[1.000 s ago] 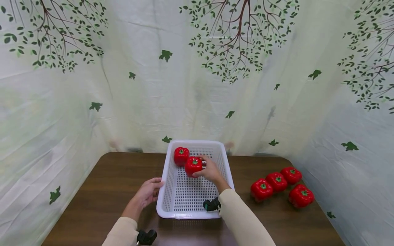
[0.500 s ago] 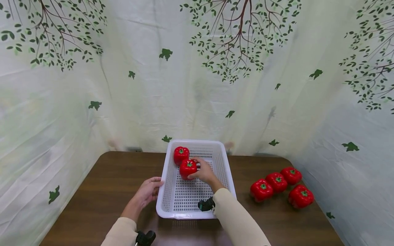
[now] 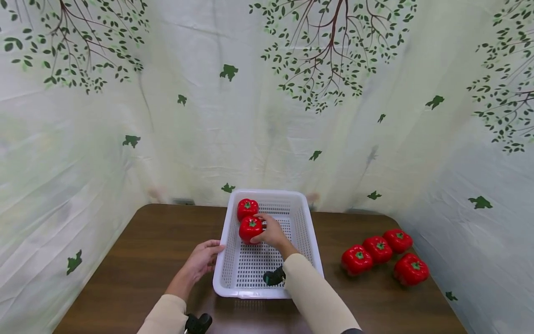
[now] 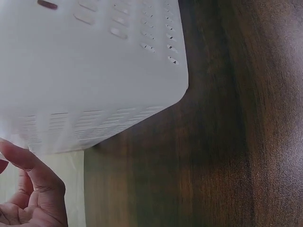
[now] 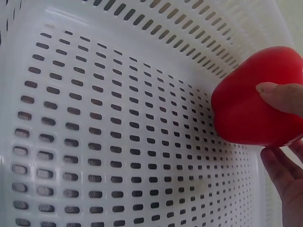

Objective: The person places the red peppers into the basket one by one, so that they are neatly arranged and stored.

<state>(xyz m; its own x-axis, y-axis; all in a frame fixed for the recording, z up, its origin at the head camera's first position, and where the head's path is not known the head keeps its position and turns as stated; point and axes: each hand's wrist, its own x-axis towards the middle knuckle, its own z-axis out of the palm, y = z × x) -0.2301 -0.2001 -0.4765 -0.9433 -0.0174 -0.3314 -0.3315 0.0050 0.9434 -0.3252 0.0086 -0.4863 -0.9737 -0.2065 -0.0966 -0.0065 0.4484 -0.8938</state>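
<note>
One pepper (image 3: 250, 230) is in my right hand (image 3: 272, 233), pinched between thumb and fingers, inside the basket (image 3: 239, 294) toward its left side. Shoved too far forward, it could knock the back pepper (image 3: 248, 208); let go unevenly, it might roll. My left hand (image 3: 201, 260) touches the basket's edge; whether it grips, I cannot tell. Right of the basket's wall, four peppers (image 3: 357, 260) rest on the table (image 3: 167, 227).

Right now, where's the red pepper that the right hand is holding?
In the head view, the held pepper is in the left half of the white basket, gripped by the right hand, just below the other pepper in the picture.
</note>
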